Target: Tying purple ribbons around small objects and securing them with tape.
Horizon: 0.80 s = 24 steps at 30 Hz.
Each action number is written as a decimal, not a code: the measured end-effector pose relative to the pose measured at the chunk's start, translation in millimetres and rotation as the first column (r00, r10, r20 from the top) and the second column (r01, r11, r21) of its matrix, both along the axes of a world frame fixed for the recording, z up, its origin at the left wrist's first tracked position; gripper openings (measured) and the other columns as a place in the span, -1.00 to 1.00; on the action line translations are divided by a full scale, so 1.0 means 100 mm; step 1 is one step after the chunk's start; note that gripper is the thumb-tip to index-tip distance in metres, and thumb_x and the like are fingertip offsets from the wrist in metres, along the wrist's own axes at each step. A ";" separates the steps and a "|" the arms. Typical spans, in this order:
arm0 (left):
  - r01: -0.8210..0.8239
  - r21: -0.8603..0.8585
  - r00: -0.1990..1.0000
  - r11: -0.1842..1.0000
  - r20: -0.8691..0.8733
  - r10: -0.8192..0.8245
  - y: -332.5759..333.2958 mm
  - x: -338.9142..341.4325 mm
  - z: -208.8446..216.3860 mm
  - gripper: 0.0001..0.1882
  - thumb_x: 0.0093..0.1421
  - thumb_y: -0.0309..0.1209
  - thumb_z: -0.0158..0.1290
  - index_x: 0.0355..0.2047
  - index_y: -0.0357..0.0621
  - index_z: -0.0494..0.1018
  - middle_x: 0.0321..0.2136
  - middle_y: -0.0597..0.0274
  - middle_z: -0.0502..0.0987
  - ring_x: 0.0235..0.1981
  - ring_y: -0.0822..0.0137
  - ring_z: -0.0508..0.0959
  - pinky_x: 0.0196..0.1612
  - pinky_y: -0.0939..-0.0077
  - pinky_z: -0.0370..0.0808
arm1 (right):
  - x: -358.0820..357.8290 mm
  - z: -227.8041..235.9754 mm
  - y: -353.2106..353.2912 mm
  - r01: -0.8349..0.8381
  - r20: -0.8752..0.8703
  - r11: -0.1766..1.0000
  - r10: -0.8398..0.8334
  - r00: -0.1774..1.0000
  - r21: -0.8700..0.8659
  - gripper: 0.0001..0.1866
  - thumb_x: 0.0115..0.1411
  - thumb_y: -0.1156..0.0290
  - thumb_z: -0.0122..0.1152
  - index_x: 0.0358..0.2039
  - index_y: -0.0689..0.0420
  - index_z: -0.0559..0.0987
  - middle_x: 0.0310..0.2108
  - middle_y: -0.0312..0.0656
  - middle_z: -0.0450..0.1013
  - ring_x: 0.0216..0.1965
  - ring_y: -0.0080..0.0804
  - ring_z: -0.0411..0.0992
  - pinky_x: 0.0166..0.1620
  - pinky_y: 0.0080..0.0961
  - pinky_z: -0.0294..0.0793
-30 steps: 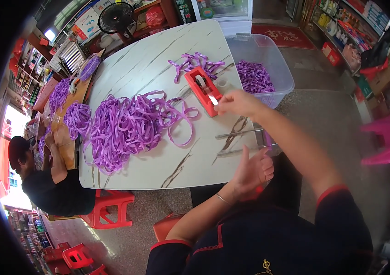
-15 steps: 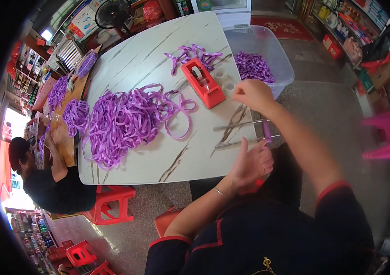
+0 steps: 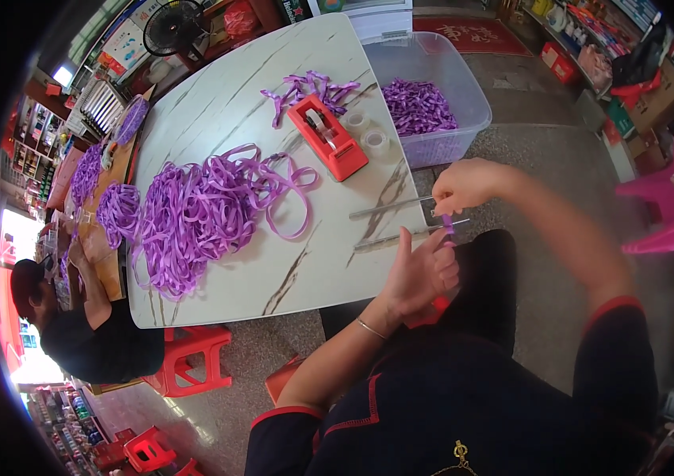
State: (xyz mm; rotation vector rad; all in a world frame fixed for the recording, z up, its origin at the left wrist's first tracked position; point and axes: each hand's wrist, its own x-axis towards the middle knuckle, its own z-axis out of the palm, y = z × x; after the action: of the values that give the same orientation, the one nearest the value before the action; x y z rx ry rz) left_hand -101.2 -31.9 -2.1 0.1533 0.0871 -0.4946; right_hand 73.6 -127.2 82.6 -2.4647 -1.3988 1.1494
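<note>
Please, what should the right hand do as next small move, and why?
Probably, the right hand should press gently on the purple ribbon, because it is right at this ribbon by the metal rods, and the left hand seems close enough to steady it. What the right hand may pinch cannot be made out.

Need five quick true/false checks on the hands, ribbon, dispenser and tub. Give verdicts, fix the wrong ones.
1. The left hand and the right hand are both near the metal rods. True.
2. The large purple ribbon pile lies to the left of the red tape dispenser. True.
3. The right hand rests on the red tape dispenser. False: it is away from the dispenser, by the rods.
4. The clear plastic tub holds purple ribbons. True.
5. The red tape dispenser lies inside the tub. False: it stands on the marbled table.
</note>
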 end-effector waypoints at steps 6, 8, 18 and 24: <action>-0.002 -0.009 1.000 1.000 0.009 0.002 0.01 -0.01 -0.01 -0.23 0.14 0.30 -0.43 0.09 -0.04 0.17 -0.59 0.38 0.10 -0.51 0.41 0.15 -0.37 0.54 0.16 | -0.15 -0.03 0.12 -0.055 0.305 0.992 0.088 0.948 -0.116 -0.73 -0.01 0.11 0.15 -0.52 0.05 0.58 -0.53 -0.21 0.51 -0.40 -0.26 0.49 -0.34 -0.32 0.42; -0.007 -0.034 1.000 0.999 0.010 0.007 0.01 -0.01 -0.01 -0.25 0.14 0.29 -0.44 0.07 -0.04 0.20 -0.59 0.37 0.10 -0.51 0.40 0.14 -0.37 0.54 0.16 | -0.21 -0.04 0.16 -0.085 0.469 0.980 0.162 0.868 -0.182 -0.72 -0.05 0.09 0.19 -0.51 0.04 0.61 -0.50 -0.15 0.51 -0.35 -0.18 0.49 -0.30 -0.27 0.44; -0.008 -0.048 1.000 0.999 0.023 0.009 0.01 -0.01 -0.02 -0.26 0.15 0.28 -0.43 0.05 -0.04 0.22 -0.59 0.37 0.10 -0.51 0.39 0.14 -0.37 0.54 0.15 | -0.15 -0.02 0.18 -0.013 0.432 0.968 0.123 0.893 -0.250 -0.64 -0.11 0.04 0.27 -0.51 0.11 0.62 -0.49 -0.09 0.51 -0.37 -0.15 0.50 -0.33 -0.27 0.45; -0.006 -0.035 1.000 0.999 0.014 0.007 0.01 0.00 -0.02 -0.26 0.15 0.28 -0.43 0.05 -0.04 0.23 -0.60 0.38 0.08 -0.51 0.40 0.13 -0.38 0.54 0.14 | -0.10 -0.01 -0.04 -0.007 0.592 0.995 0.063 0.803 -0.097 -0.60 -0.14 -0.02 0.28 -0.55 0.10 0.60 -0.58 -0.14 0.49 -0.42 -0.16 0.49 -0.38 -0.28 0.43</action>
State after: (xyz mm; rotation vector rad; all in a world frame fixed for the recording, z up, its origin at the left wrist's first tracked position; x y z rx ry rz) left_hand -101.5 -30.9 -4.2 0.1224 0.0649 -0.4884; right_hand 63.5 -131.4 81.1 -3.0388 -1.5436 0.4363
